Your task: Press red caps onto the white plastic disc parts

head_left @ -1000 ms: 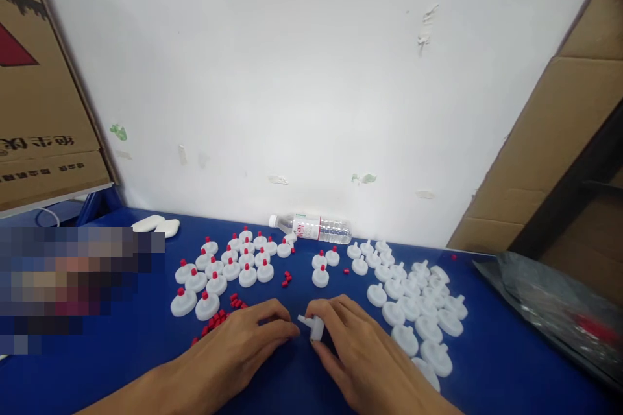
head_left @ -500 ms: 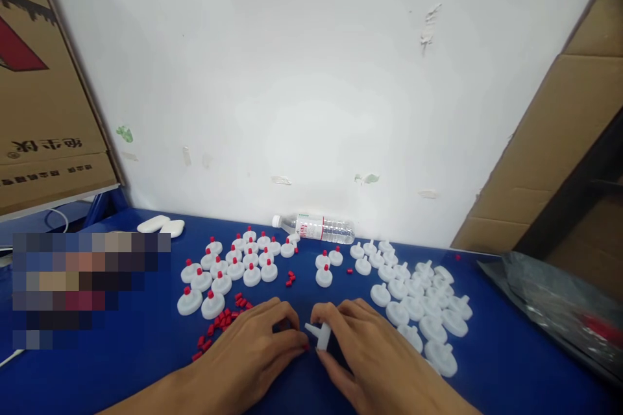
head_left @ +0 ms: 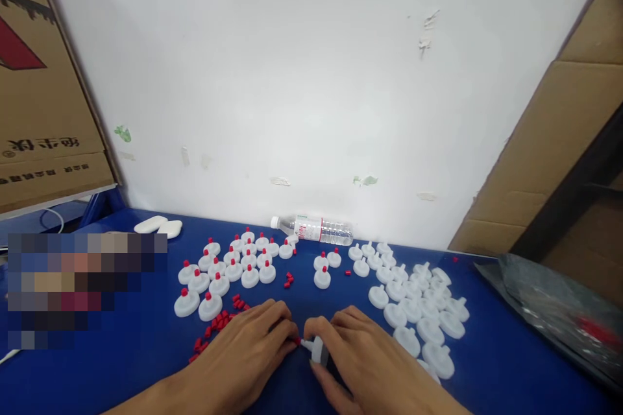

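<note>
Holding red cap [head_left: 298, 342] — left hand [head_left: 256, 337], white lid [head_left: 318, 350] — right hand [head_left: 363, 350], open tabletop [head_left: 302, 298] ahead

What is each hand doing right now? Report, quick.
Left hand: closed, pinching a red cap at the nozzle tip.
Right hand: closed, holding a white nozzled lid between thumb and fingers.

So there's a clear bottle [head_left: 333, 231] on its side around 6 o'clock, white cap [head_left: 275, 222] pointing to 9, by a scuffed white wall [head_left: 311, 78] at 12. Printed cardboard [head_left: 48, 107] sits near 10, plain cardboard [head_left: 538, 136] about 3, crumpled grey plastic bag [head_left: 540, 295] roughly 4.
</note>
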The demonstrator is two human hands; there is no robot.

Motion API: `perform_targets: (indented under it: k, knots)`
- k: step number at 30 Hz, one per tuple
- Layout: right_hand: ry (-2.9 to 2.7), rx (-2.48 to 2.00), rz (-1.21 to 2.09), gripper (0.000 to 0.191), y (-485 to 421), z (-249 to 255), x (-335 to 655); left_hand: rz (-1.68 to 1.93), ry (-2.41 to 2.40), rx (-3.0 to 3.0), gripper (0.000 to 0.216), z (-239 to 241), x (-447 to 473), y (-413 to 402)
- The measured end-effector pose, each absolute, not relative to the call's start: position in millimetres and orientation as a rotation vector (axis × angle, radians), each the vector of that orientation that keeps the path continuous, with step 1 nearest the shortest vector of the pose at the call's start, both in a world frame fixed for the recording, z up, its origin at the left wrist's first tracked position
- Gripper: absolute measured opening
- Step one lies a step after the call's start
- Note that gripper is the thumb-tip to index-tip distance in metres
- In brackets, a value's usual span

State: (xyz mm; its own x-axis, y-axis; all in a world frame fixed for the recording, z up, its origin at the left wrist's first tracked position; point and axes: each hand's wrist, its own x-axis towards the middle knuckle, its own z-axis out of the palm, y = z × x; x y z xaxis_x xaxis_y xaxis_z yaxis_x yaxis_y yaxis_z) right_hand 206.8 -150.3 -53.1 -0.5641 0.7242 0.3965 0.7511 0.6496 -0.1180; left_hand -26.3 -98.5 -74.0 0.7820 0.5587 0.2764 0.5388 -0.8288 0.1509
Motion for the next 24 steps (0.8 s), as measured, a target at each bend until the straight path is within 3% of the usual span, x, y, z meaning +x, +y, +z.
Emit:
perform_targets:
  k: [8, 16, 24]
  knots:
    - [-2.564, -1.078, -0.109, 0.033, -143.5, -66.6, 207.5, 0.540, 0.826, 2.916, 0.016, -72.7, -27.7, -99.2]
    - [-2.282, -1.082, 0.237, 0.032, -147.5, -58.8, 206.4, 0.663, 0.903, 2.887, 0.028, -72.3, -28.9, -97.5]
    - [-2.190, -0.912, 0.173, 0.027, -151.9, -66.6, 196.4, 0.810, 0.743, 2.762, 0.030, -46.3, -33.3, -112.4]
